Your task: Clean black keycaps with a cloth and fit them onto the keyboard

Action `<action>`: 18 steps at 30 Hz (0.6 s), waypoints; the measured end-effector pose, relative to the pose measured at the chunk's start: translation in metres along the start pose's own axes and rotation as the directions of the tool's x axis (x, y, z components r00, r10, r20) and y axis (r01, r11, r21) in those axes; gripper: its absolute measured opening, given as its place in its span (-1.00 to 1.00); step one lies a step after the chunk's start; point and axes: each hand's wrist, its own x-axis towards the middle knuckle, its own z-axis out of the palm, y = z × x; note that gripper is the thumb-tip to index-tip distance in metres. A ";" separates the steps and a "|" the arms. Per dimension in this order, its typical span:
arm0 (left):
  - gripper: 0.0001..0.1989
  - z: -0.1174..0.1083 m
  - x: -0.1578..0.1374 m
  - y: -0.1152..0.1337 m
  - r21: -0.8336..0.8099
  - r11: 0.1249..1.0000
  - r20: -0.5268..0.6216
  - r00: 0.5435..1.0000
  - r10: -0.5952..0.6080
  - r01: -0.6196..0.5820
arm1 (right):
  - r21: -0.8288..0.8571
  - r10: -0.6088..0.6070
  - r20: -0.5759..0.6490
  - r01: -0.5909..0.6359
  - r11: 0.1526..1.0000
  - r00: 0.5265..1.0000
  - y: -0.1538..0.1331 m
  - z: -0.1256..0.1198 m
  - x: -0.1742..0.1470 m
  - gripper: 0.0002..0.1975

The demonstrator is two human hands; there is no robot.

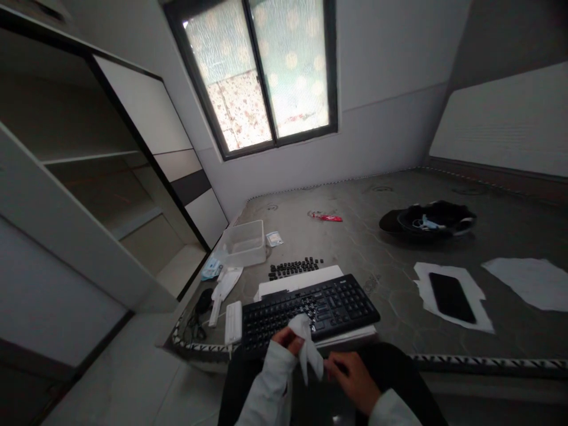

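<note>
Your left hand (287,339) pinches the top of a white wipe (307,349), fingers closed on it, just at the near edge of the black keyboard (310,310). Your right hand (352,378) sits low, near the wipe's hanging end; fingers curled, but can't tell if they grip anything.

Keyboard rests on a white sheet (302,279), w/ a row of loose black keys (294,268) just behind it. Left of the keyboard: small white box (233,322), a white tool in a wrapper (223,291), black cable (199,310). Further back, clear plastic tub (244,242) and a small packet (274,238) beside it. Red wrapper (326,217) lies mid-surface.

On the right, well apart: black phone (451,297) on white paper (474,319), another paper (530,281), black cap (428,220). Nothing sits btw your hands and the keyboard.
</note>
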 end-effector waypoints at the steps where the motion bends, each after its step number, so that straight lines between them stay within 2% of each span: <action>1: -0.42 0.002 0.003 -0.004 -0.046 0.999 -0.013 1.000 -0.006 0.005 | 0.000 -0.002 -0.011 0.002 1.000 1.000 0.001 -0.001 0.000 -0.37; 3: -0.41 0.004 0.006 -0.016 -0.133 0.989 -0.035 0.997 -0.068 0.063 | -0.008 -0.003 -0.054 0.003 1.000 0.999 0.002 -0.002 -0.001 -0.36; 6: -0.41 0.005 0.008 -0.039 -0.241 0.955 -0.005 0.983 -0.181 0.174 | -0.014 -0.008 -0.110 0.007 1.000 0.994 0.003 -0.006 -0.002 -0.36; 8: -0.41 0.004 0.009 -0.051 -0.248 0.958 -0.037 0.987 -0.158 0.144 | -0.013 -0.010 -0.151 0.008 1.000 0.989 0.004 -0.008 -0.002 -0.34; 12: -0.43 -0.001 0.011 -0.060 -0.132 0.991 -0.179 0.983 -0.049 0.026 | -0.053 -0.030 -0.239 0.018 0.998 0.971 0.001 -0.011 0.001 -0.34; 15: -0.39 -0.008 0.013 -0.056 -0.108 0.993 -0.193 0.978 -0.074 0.053 | -0.136 -0.093 -0.272 0.057 0.989 0.958 -0.006 -0.025 0.010 -0.36; 18: -0.37 -0.013 0.014 -0.052 -0.096 0.990 -0.152 0.982 -0.115 0.101 | -0.223 -0.150 -0.288 0.086 0.971 0.946 -0.017 -0.054 0.036 -0.38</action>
